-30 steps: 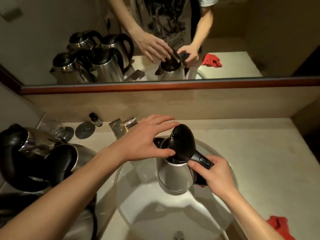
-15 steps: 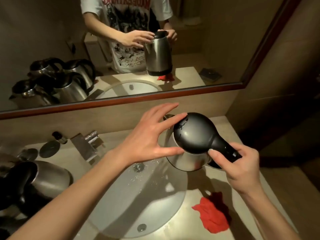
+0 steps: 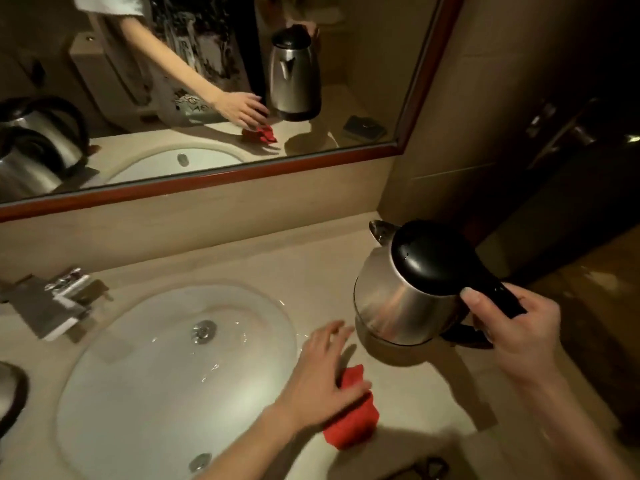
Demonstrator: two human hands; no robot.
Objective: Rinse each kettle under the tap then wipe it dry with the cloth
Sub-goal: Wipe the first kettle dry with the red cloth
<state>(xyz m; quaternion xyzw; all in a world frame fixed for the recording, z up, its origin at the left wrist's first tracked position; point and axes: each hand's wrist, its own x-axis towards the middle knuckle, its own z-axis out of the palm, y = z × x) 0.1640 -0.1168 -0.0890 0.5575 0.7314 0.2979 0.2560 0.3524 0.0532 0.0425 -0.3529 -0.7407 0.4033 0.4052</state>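
Observation:
A steel kettle (image 3: 398, 299) with a black lid, now down, hangs just above the counter right of the basin. My right hand (image 3: 516, 327) grips its black handle. My left hand (image 3: 322, 372) lies flat with straight fingers over a red cloth (image 3: 353, 420) on the counter by the basin's right rim; whether it presses the cloth I cannot tell. The tap (image 3: 65, 299) stands at the left behind the white basin (image 3: 138, 375), and no water runs from it.
More steel kettles sit at the far left, one edge (image 3: 10, 389) showing and others reflected in the mirror (image 3: 207, 98). The counter (image 3: 277, 258) ends at a wall on the right. A dark object (image 3: 422, 469) lies at the counter's front edge.
The kettle has moved from over the basin to the right, above the counter, and its lid is now down. My left hand left the lid and dropped onto the red cloth.

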